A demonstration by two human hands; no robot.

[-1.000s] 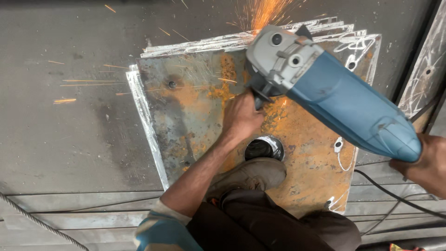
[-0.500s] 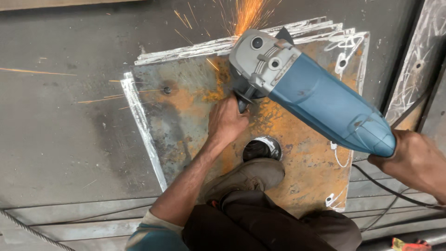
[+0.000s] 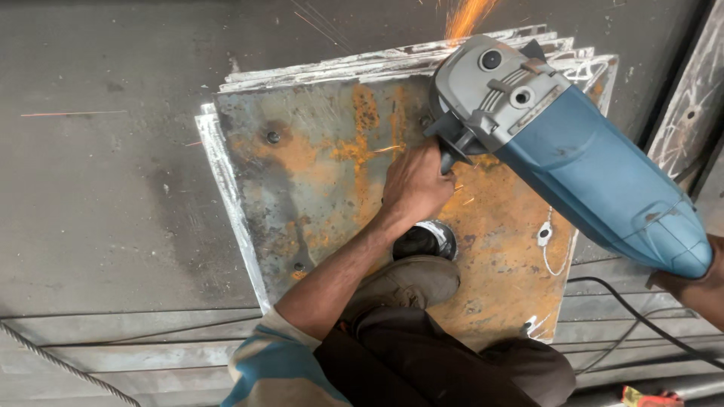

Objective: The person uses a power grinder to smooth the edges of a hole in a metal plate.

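Note:
A large blue and grey angle grinder (image 3: 573,151) is tilted over a rusty square steel plate (image 3: 324,188), with orange sparks (image 3: 464,15) flying from its far edge. My left hand (image 3: 413,187) is shut on the grinder's black side handle. At the right edge of the view, my right hand (image 3: 697,290) grips the rear end of the blue body. The grinding disc is hidden under the grey head. My shoe (image 3: 403,285) stands on the plate beside a round hole (image 3: 426,240).
Several plates are stacked under the rusty one, their white-marked edges (image 3: 377,64) showing at the back and left. A black power cord (image 3: 633,316) runs right of the plate. A twisted cable (image 3: 60,362) crosses the lower left. Another plate (image 3: 690,113) leans at the right.
The grinder and both hands sit in the same hold; the view has shifted slightly, and sparks keep flying off the plate's far edge.

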